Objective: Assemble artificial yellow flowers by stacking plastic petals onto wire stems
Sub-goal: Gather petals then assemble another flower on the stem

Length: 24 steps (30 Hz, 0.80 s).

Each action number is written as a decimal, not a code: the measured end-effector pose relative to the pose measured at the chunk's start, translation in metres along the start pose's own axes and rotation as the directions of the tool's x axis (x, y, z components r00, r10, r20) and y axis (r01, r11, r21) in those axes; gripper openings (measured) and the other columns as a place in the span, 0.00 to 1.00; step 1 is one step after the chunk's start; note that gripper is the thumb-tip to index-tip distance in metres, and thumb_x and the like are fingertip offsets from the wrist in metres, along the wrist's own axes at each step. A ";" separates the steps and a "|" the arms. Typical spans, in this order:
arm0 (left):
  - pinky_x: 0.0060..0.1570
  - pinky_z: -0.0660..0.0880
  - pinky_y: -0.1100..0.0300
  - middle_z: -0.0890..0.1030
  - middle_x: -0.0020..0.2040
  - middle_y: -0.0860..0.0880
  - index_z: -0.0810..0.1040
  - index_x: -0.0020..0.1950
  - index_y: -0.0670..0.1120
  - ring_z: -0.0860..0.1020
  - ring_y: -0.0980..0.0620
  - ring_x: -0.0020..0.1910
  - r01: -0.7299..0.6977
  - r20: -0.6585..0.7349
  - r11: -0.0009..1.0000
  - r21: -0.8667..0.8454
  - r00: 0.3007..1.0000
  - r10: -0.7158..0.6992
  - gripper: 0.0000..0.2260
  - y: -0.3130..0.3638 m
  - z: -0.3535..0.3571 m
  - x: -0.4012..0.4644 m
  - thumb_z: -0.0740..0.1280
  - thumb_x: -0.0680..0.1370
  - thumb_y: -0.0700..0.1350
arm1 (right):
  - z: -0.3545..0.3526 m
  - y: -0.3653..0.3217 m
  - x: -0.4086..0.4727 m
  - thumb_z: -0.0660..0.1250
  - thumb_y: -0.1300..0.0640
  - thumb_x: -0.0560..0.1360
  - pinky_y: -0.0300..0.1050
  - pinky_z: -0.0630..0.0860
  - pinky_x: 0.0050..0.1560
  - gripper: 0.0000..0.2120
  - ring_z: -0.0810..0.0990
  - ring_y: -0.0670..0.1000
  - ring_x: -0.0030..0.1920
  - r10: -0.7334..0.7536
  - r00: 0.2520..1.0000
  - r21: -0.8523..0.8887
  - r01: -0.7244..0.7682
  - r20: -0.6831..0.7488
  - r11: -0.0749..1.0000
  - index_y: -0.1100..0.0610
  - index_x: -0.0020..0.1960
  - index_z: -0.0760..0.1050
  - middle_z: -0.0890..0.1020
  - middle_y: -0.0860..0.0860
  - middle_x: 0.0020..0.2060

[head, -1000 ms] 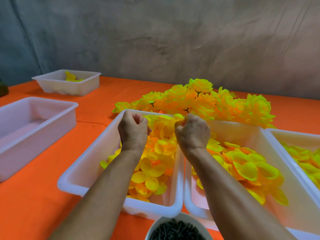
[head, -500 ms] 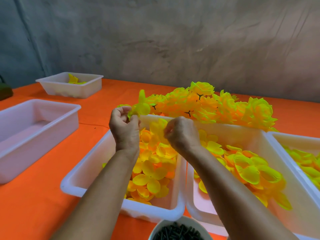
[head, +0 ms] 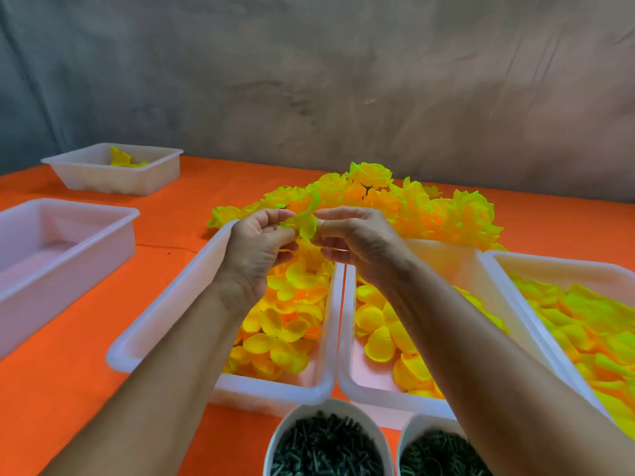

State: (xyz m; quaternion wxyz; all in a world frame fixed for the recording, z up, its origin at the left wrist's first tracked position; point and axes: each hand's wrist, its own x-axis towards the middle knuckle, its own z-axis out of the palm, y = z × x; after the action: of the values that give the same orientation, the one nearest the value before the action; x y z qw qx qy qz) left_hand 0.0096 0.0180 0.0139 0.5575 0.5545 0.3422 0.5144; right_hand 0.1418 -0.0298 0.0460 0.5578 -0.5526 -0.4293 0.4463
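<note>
Both hands meet at centre frame, above the far end of the left petal tray (head: 165,314). Left hand (head: 256,250) & right hand (head: 357,240) are each pinched onto the same yellow petal piece (head: 302,223), fingers curled round it from 9 & 3 o'clock. No stem visible w/in the grip, so can't tell if 1 is in there.

Risks, as I judge them:
- Petal is thin, floppy plastic; pinch too hard or pull the 2 hands apart & it creases or tears at the centre hole.
- If a wire stem is inside, a misaligned hole means the petal buckles instead of sliding on.
- Loose grip → piece drops into the tray below & is lost among the loose petals (head: 285,324).
- Forearms hang over both trays; right forearm sits over the middle tray (head: 347,355), so a low elbow could nudge it or the 2 cups of dark parts (head: 326,448) at 6 o'clock.

Finished flowers (head: 429,207) are piled at 12 o'clock on the orange tabletop (head: 68,389), well clear of the hands.
</note>
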 end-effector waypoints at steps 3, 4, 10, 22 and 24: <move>0.28 0.72 0.65 0.79 0.32 0.55 0.78 0.49 0.47 0.76 0.58 0.28 -0.041 0.114 0.988 0.151 0.993 0.024 0.11 0.009 0.006 -0.012 0.73 0.69 0.38 | -0.008 -0.003 -0.006 0.71 0.68 0.70 0.34 0.74 0.28 0.07 0.80 0.45 0.28 0.000 0.998 -0.068 -0.005 -0.067 0.998 0.58 0.43 0.78 0.80 0.53 0.31; 0.29 0.72 0.66 0.79 0.33 0.54 0.77 0.49 0.46 0.76 0.58 0.29 -0.068 0.129 0.978 0.199 0.991 0.043 0.12 0.011 0.009 -0.016 0.75 0.68 0.40 | -0.012 -0.003 -0.009 0.71 0.68 0.69 0.34 0.74 0.27 0.07 0.79 0.45 0.27 0.011 0.998 -0.080 -0.016 -0.060 0.997 0.58 0.41 0.78 0.80 0.53 0.31; 0.27 0.71 0.68 0.78 0.28 0.53 0.76 0.39 0.47 0.74 0.60 0.25 0.035 0.101 0.987 0.158 0.993 -0.052 0.06 0.014 0.023 -0.031 0.69 0.75 0.39 | -0.035 -0.003 -0.032 0.71 0.68 0.70 0.35 0.75 0.29 0.06 0.81 0.46 0.29 0.074 0.995 -0.113 -0.066 0.074 0.991 0.59 0.42 0.80 0.82 0.52 0.30; 0.33 0.62 0.56 0.69 0.19 0.49 0.68 0.27 0.42 0.68 0.46 0.26 0.157 -0.146 0.829 0.536 0.985 -0.093 0.19 -0.032 0.007 -0.039 0.73 0.72 0.44 | -0.159 0.012 -0.076 0.70 0.66 0.71 0.39 0.71 0.35 0.06 0.79 0.47 0.31 -0.024 0.926 -0.377 -0.129 -0.376 0.917 0.60 0.47 0.81 0.81 0.55 0.34; 0.32 0.60 0.56 0.65 0.19 0.48 0.62 0.24 0.44 0.63 0.46 0.24 0.194 -0.155 0.737 0.648 0.980 -0.122 0.25 -0.036 0.005 -0.037 0.71 0.75 0.48 | -0.168 0.024 -0.080 0.72 0.65 0.70 0.40 0.70 0.34 0.07 0.76 0.49 0.32 -0.079 0.924 -0.494 -0.126 -0.374 0.861 0.63 0.48 0.81 0.80 0.56 0.35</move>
State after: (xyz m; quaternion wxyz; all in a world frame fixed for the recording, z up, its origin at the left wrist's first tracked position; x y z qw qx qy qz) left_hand 0.0126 -0.0138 -0.0277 0.3492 0.6572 0.5755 0.3390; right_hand 0.2863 -0.1474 0.0199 0.4592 -0.7612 -0.4081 0.2079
